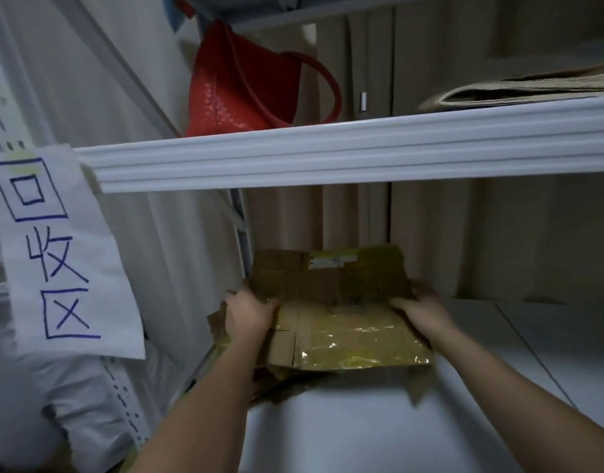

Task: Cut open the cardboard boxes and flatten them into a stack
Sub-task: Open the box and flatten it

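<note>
We grip a flattened box [331,312] by its two sides, left hand [247,314] and right hand [418,307] curled on the edges, lowering it onto cardboard [222,332] lying beneath them on the shelf [362,421]; stacking looks nearly finished.

flattened cardboard [532,88]: cut by right edge | lower cardboard [280,380]: mostly hidden
</note>
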